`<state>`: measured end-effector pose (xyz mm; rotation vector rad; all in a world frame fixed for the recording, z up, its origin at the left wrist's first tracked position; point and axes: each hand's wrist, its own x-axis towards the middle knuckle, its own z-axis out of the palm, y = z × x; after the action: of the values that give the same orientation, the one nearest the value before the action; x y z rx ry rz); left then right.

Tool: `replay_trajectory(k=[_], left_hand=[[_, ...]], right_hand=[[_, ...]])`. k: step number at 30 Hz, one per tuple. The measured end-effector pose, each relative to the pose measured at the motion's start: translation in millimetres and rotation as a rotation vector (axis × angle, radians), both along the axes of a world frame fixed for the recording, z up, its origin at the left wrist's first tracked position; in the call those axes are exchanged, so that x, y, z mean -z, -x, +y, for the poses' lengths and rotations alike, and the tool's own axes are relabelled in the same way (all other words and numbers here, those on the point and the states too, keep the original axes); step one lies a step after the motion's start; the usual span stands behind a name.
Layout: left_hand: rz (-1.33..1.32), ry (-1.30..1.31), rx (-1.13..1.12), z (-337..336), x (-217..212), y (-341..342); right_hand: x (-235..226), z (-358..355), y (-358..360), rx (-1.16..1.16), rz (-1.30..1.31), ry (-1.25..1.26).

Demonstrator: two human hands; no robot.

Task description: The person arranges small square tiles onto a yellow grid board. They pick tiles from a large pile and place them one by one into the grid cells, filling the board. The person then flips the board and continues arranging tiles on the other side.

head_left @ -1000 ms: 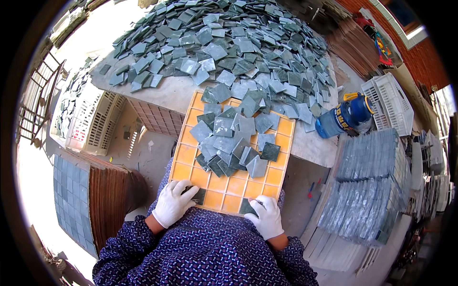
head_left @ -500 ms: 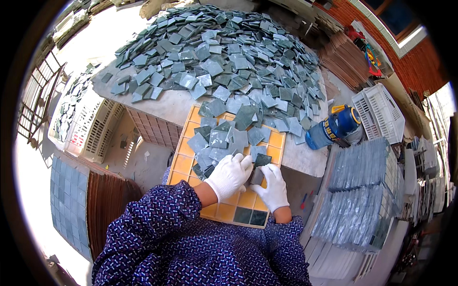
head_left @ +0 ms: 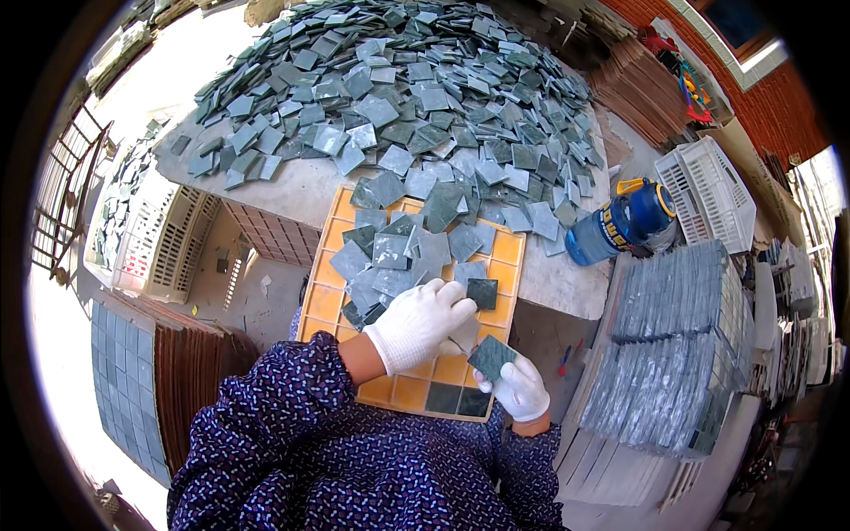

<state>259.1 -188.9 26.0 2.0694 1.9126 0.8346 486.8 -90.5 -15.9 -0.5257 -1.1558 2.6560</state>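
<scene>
My left hand [head_left: 416, 326], in a white knit glove, is closed over the orange gridded tray [head_left: 324, 303], with a pale square tile [head_left: 467, 334] at its fingertips. To its right, my gloved right hand [head_left: 522, 389] grips a dark green square stone tile [head_left: 492, 357], tilted above the tray's near right part. Two dark tiles [head_left: 444, 398] lie side by side in cells along the tray's near edge. Loose grey-green tiles [head_left: 390, 251] are piled on its far half. One dark tile [head_left: 482, 294] lies just beyond my left fingers.
A large heap of stone tiles [head_left: 425, 97] covers the table [head_left: 562, 288] behind the tray. At right are a blue water bottle [head_left: 611, 232], white plastic crates [head_left: 708, 199] and stacked tile sheets [head_left: 664, 345]. Another tiled stack [head_left: 128, 380] stands at left.
My right hand has drawn back toward me and slightly right, turning its tile face up. My left hand has shifted a little nearer, and a pale tile now shows at its fingertips.
</scene>
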Motion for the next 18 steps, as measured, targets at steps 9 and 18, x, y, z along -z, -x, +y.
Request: replay_trajectory(k=[9, 18], left_hand=[[-0.411, 0.448, -0.176, -116, 29, 26], [-0.075, 0.277, -0.138, -118, 32, -43]], right_hand=[[-10, -47, 32, -0.210, -0.464, -1.073], [-8, -72, 45, -0.190, -0.568, -1.194]])
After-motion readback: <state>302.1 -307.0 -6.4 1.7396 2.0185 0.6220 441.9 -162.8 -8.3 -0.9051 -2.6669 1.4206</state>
